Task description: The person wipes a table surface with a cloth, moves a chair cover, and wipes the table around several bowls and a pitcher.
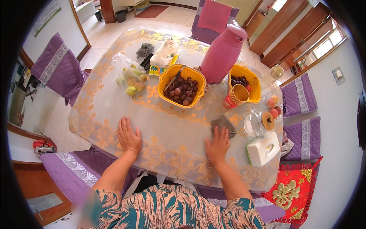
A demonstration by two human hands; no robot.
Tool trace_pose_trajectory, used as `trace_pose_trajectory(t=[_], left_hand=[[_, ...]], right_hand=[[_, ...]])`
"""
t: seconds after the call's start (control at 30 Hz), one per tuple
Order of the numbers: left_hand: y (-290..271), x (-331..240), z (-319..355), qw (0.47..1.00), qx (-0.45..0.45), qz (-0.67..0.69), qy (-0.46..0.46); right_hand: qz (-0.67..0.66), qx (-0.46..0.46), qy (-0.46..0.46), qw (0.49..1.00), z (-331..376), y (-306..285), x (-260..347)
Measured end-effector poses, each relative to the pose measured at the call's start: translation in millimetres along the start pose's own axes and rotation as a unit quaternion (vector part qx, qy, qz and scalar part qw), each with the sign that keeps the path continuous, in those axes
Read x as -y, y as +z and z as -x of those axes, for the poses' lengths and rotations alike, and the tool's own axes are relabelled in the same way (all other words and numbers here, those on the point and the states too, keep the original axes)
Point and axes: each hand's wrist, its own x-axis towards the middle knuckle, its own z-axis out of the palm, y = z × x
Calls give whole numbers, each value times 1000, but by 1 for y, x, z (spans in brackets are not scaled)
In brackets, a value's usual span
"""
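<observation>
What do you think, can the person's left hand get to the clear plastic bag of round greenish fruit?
Yes, probably: the bare left hand lies palm down on the pale, gold-flowered tablecloth, and nothing stands between it and the bag, though it may need to stretch forward.

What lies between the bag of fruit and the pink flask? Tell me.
In the head view, a yellow basket of dark red grapes stands between the bag and the flask.

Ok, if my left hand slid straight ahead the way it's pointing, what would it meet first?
Your left hand would probably meet the clear plastic bag of green and reddish round fruit, though fisheye bending leaves the exact line unsure.
</observation>
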Motion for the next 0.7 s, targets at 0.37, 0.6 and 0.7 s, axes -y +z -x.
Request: trace_pose_trajectory(t=[0.37,0.6,0.7], left_hand=[[14,8,-1,999,-12,-36,15],[19,14,1,999,-17,-36,22],[21,14,-1,998,-22,-43,29]], right_hand=[[-24,193,-176,965,95,-67,-31],[-1,190,-73,979,147,-100,-84],[-3,157,-83,984,127,-87,-76]])
